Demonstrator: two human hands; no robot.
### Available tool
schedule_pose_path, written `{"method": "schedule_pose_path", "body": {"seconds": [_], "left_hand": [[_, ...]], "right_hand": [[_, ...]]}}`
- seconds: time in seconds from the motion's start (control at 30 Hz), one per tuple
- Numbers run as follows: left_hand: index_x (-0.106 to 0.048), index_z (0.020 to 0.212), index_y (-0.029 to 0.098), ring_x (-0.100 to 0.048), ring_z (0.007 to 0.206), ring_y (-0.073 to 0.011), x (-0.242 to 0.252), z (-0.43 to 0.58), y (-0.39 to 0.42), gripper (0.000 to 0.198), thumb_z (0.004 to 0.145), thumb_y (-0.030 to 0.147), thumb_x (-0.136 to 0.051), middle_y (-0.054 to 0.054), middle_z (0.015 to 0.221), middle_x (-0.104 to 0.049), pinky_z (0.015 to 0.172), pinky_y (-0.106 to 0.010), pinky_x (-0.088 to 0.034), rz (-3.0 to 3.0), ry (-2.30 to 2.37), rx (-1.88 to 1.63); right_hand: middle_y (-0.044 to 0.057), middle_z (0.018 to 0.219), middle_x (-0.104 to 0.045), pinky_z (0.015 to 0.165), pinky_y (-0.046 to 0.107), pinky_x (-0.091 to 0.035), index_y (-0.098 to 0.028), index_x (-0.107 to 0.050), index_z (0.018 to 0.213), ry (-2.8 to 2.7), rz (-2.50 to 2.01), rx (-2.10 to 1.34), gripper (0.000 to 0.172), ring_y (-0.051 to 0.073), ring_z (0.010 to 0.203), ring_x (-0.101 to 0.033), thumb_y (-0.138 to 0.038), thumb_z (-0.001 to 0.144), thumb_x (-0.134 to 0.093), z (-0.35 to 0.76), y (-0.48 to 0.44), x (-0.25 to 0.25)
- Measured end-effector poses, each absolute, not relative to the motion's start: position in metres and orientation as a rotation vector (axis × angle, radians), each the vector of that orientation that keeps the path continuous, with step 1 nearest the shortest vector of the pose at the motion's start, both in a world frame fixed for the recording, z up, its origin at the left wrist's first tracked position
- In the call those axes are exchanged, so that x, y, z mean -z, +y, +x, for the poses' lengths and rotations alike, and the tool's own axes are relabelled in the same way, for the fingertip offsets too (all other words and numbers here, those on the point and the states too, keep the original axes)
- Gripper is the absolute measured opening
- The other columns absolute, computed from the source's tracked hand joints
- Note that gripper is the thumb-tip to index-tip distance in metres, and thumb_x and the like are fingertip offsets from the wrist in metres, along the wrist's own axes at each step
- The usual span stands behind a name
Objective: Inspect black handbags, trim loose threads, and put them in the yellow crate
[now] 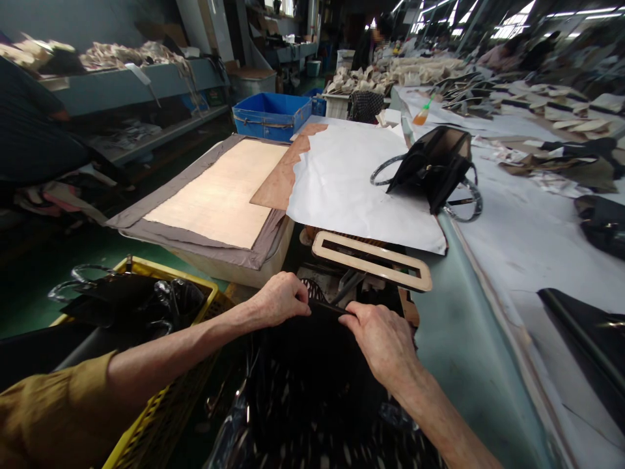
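Note:
A black bag (312, 365) lies toward me at lap height, its far edge pinched between both hands. My left hand (282, 298) is closed on the left part of that edge, thumb and fingers pressed together. On the right part, my right hand (379, 332) grips the same edge, fingers curled over it. Shiny clear wrapping (234, 423) shows at the bag's lower left. Just beyond my hands is a pale slotted oval frame (374, 260) on a metal support. The bag's lower part is dark and hard to make out.
A yellow crate (208, 286) with black bags stands at my left. Ahead are a pale board (219, 185), white paper (346, 176) and a blue bin (272, 114). A finished-looking black handbag (434, 166) stands on the table at right, near a bottle of orange liquid (420, 116).

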State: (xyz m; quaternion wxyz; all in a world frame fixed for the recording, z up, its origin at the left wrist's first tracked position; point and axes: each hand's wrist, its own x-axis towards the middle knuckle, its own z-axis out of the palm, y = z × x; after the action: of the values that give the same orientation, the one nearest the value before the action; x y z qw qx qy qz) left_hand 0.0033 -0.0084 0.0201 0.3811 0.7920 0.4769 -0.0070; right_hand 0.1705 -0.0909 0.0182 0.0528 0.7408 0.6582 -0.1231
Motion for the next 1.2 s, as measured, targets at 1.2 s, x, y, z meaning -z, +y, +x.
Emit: {"method": "schedule_pose_path", "body": {"seconds": [1.2], "left_hand": [[-0.050,0.057,0.014,-0.049,0.065,-0.0108,-0.001,-0.035,-0.006,0.013,0.066,0.012,-0.059,0.001,0.067,-0.055,0.059,-0.020,-0.033,2.174,1.106,-0.146]], "right_hand": [[-0.002,0.065,-0.064,0.054,0.023,-0.034,-0.027,-0.065,0.069,2.102,2.315,0.718,0.024,0.016,0.067,-0.058,-0.041,0.077,-0.047,0.175,-0.077,-0.009]]}}
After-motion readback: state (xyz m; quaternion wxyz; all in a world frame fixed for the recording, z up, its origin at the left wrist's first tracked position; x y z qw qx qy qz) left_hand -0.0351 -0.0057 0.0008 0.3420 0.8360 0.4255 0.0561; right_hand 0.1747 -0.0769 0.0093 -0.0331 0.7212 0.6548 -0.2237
